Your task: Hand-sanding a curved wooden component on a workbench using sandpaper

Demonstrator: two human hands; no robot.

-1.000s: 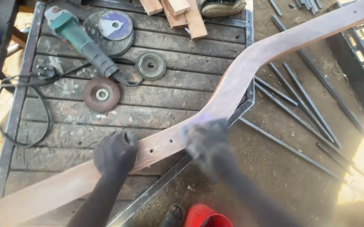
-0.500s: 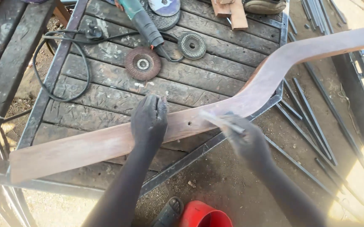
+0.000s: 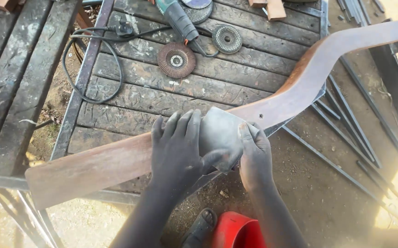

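A long, curved brown wooden board (image 3: 295, 94) lies across the near corner of a plank workbench (image 3: 171, 92). A grey sheet of sandpaper (image 3: 219, 133) is wrapped over the board near its middle. My left hand (image 3: 177, 147) presses flat on the board and holds the sheet's left side. Gripping the sheet's right edge is my right hand (image 3: 254, 154), with its thumb on top. Both hands are dusty and dark.
On the bench lie a green angle grinder (image 3: 176, 16) with a black cable (image 3: 93, 69), a brown flap disc (image 3: 176, 59) and a grey disc (image 3: 227, 39). Thin metal rods (image 3: 346, 124) lie on the dirt at right. A red bucket (image 3: 235, 232) and a sandal (image 3: 201, 227) sit below.
Both hands have come together at the board's middle, and the grey sandpaper sheet now lies spread over the board between them. The view has shifted right along the bench.
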